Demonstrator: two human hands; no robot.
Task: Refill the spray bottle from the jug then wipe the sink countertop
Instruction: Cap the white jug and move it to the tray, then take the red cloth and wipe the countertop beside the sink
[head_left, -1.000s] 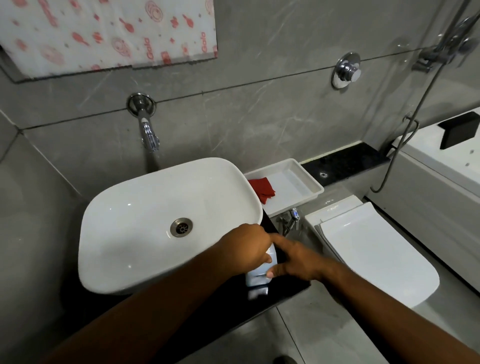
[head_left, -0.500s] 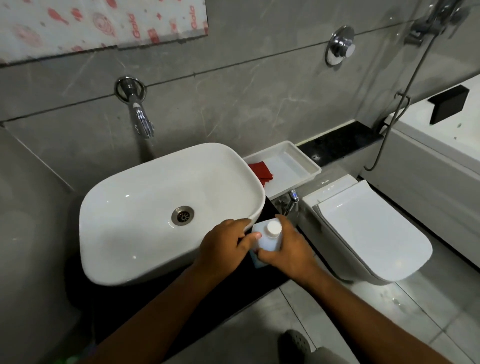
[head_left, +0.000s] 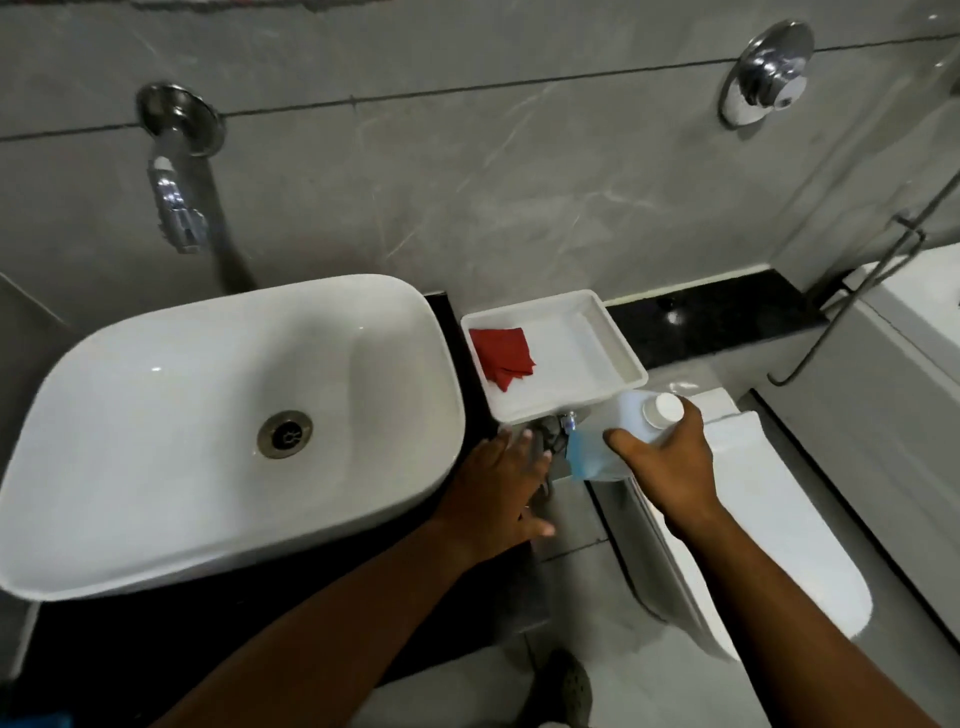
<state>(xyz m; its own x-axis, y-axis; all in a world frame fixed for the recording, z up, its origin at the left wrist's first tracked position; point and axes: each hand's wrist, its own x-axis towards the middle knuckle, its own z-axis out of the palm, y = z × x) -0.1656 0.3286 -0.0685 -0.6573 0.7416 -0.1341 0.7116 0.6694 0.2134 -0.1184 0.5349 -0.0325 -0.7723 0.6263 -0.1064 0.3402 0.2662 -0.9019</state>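
Jug (head_left: 618, 441), translucent plastic, white-capped, in right hand (head_left: 670, 467).

Bathroom — basin (head_left: 208, 415), toilet (head_left: 779, 519)

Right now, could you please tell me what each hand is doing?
Left hand: open, fingers spread, holding nothing.
Right hand: closed on the translucent white-capped plastic jug.
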